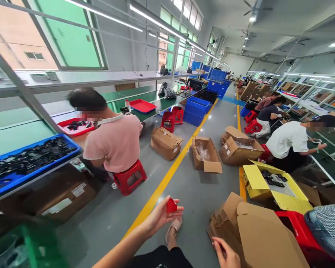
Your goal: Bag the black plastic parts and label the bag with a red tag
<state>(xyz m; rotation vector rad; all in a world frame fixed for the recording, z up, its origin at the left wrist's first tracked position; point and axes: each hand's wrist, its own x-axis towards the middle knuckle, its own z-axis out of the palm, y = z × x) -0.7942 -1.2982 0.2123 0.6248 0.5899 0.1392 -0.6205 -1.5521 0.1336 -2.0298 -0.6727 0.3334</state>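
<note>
My left hand (159, 216) is stretched out in front of me over the grey floor, palm turned up. Between its thumb and fingers sits a small flat red piece (171, 205) with a rounded edge; its exact kind I cannot make out. My right hand (226, 254) is low at the bottom edge, its fingers curled in, and nothing shows in them. Beside and behind it stands an open brown cardboard box (264, 234) with raised flaps.
A person in pink (120, 139) sits on a red stool (131, 178) at the left bench, near a blue tray (72, 143) of black parts. Cardboard boxes (167, 143) stand along the aisle. A yellow box (255, 188) holds black items. Another person (287, 137) sits at right.
</note>
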